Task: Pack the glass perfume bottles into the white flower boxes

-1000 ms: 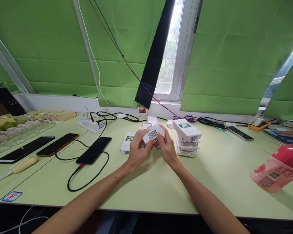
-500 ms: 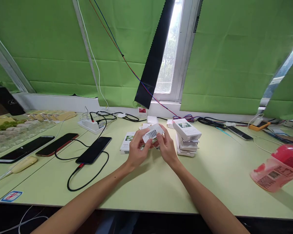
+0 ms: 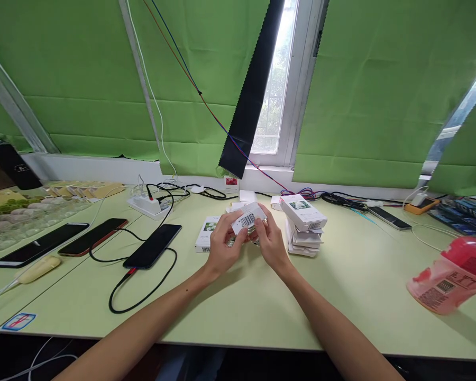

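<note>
Between my two hands a small white box (image 3: 248, 217) with a barcode is held tilted above the table. My left hand (image 3: 225, 239) grips its left side, the thumb at its lower edge. With bent fingers, my right hand (image 3: 271, 241) holds the right end. Something shiny shows on the table below and behind the fingers, mostly hidden. Left of my left hand lies a white box with a green picture (image 3: 207, 233). To the right of my right hand stands a stack of flat white boxes (image 3: 303, 236), topped by a similar picture box (image 3: 303, 211).
A black phone (image 3: 153, 246) on a cable, two more phones and a white power strip (image 3: 149, 205) lie to the left. A red-pink bottle (image 3: 448, 275) stands at the right. Cables (image 3: 343, 200) run along the back, near another phone (image 3: 389, 217).
Both hands and the box stay almost in place. At the far right edge, the other person's hand is gone from view and a dark blue patterned stack shows there.
</note>
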`<control>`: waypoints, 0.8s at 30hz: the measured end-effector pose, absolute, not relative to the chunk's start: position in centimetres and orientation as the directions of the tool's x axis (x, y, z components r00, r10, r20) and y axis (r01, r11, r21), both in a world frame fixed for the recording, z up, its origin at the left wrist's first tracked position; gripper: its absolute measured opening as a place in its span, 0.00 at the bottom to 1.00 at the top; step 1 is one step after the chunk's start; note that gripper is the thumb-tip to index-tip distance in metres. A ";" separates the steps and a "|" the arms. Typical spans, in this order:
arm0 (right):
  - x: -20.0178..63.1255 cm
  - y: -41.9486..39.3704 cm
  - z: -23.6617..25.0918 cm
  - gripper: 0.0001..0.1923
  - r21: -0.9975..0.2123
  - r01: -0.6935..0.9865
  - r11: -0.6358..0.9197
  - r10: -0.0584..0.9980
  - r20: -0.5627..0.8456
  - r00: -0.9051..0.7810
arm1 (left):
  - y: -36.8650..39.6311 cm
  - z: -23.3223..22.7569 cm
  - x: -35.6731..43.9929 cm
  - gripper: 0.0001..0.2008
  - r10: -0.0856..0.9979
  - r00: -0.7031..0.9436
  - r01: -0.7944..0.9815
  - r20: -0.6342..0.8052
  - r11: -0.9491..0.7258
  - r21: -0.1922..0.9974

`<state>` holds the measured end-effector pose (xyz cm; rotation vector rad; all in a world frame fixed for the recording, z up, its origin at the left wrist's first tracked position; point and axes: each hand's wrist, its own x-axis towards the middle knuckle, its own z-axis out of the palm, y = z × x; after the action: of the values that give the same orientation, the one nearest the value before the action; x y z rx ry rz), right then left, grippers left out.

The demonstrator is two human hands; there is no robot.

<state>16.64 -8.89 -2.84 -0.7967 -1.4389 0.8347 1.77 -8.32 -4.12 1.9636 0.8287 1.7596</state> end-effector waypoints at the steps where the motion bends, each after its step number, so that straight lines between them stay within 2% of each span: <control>1: 16.6 -8.9 -2.8 0.33 -0.864 -0.006 0.503 0.864 0.503 -0.034 | -8.3 -4.1 1.8 0.16 0.643 0.044 0.179 0.764 -0.758 0.627; 19: 16.5 -8.8 -3.2 0.31 -0.864 -0.039 0.501 0.863 0.503 -0.046 | -8.3 -4.2 1.6 0.16 0.603 0.059 0.195 0.795 -0.788 0.583; 24: 16.5 -8.8 -3.1 0.30 -0.860 -0.037 0.509 0.859 0.511 -0.046 | -8.3 -4.1 1.6 0.16 0.620 0.054 0.196 0.783 -0.775 0.601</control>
<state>16.52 -8.76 -3.14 -0.7635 -1.4375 0.8535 1.63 -8.30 -4.09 2.0055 0.8214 1.7732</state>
